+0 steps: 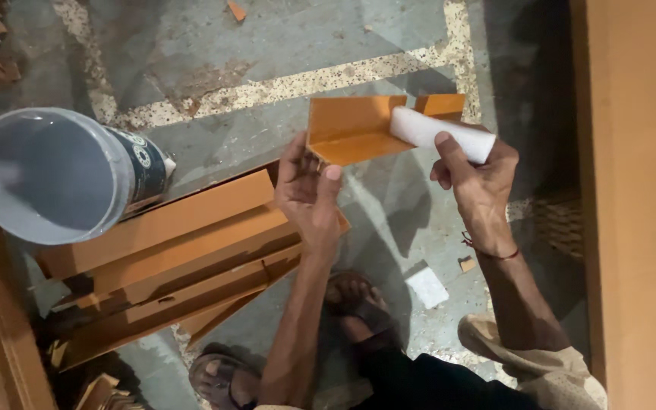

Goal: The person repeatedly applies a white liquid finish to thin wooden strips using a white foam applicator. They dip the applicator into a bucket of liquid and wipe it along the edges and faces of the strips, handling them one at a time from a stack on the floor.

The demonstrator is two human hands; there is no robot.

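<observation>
This looks like a small carpentry or joinery workshop, with the work done low on the ground. The concrete floor (282,45) is worn, patched and crossed by a speckled pale strip, with wood chips scattered near its top edge. A stack of orange-brown laminated boards (184,266) lies on it, with offcuts at the lower left corner. A grey plastic bucket (47,178) rests tipped against the stack. A tall orange-brown panel (639,190) lines the right edge.

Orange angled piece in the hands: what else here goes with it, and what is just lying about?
In use:
orange angled piece, gripped by left hand
white roll, pressed on it by right hand

Lying about:
grey bucket
stacked orange strips
white scrap on the floor
</observation>
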